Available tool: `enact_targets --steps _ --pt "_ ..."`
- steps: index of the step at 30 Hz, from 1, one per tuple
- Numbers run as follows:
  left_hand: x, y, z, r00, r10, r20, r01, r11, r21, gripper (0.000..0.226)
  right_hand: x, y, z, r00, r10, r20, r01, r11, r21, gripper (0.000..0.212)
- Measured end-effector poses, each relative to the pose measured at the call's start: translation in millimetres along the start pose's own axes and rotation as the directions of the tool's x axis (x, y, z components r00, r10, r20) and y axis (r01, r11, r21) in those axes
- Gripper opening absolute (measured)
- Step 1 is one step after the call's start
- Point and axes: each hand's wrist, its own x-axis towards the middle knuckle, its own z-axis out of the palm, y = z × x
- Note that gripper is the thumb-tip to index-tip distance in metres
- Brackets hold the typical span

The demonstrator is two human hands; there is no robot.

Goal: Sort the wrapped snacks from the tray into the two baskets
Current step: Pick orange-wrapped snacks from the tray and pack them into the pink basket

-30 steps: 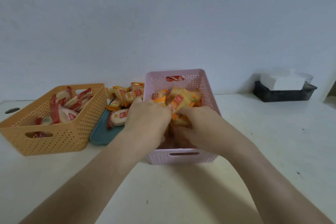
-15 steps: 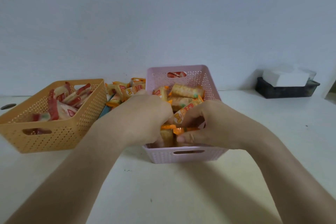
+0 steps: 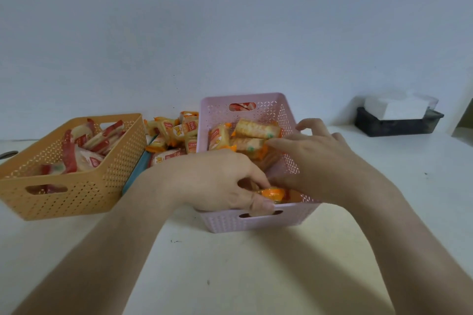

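The pink basket (image 3: 294,220) stands in the middle with several orange-wrapped snacks (image 3: 253,130) inside. My left hand (image 3: 217,181) reaches over its near left corner, fingers curled, and grips an orange-wrapped snack (image 3: 272,193) low against the front wall. My right hand (image 3: 325,163) lies over the basket's right side with fingers spread and straight, its index finger touching the snacks. The orange basket (image 3: 76,197) at the left holds red-wrapped snacks (image 3: 84,151). Between the baskets the blue tray (image 3: 135,174) carries more orange-wrapped snacks (image 3: 176,133), partly hidden by my left forearm.
A black tray with a white box (image 3: 396,123) sits at the back right against the wall. A small dark object (image 3: 9,154) lies at the far left edge. The white table extends in front of both baskets.
My hands have parted inside the pink basket. The right hand has spread its fingers and shifted right. The left hand has sunk to the near end with a snack.
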Motion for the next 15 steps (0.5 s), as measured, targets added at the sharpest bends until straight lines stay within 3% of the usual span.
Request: enact_targets --steps 3,6,9,12,15 --pt "0.1 -5.6 -0.1 1.0 -0.001 0.012 0.002 0.999 -0.05 0.04 1.7 -2.9 5.5 0.998 -0.049 -0.031 0.047 0.996 -0.071 0.037" --pt "2.0 -9.7 1.5 1.0 -0.019 0.008 0.019 0.999 -0.027 0.029 9.6 -5.5 12.6 0.983 -0.17 -0.072 0.164 0.983 -0.082 0.028" --pt "3.8 -7.4 3.2 0.999 -0.036 0.011 0.036 0.999 0.015 0.025 15.2 -9.4 15.6 0.961 -0.272 0.043 0.273 0.962 -0.016 0.024" --pt "4.4 -4.7 2.7 1.0 -0.03 0.007 0.029 0.996 0.087 0.022 22.5 -11.6 11.3 0.932 -0.307 0.195 0.315 0.949 -0.012 0.029" --pt "2.9 -4.1 1.8 0.999 -0.045 0.009 0.044 0.995 0.092 0.021 26.5 -16.4 9.5 0.906 -0.338 0.254 0.329 0.941 0.077 0.036"
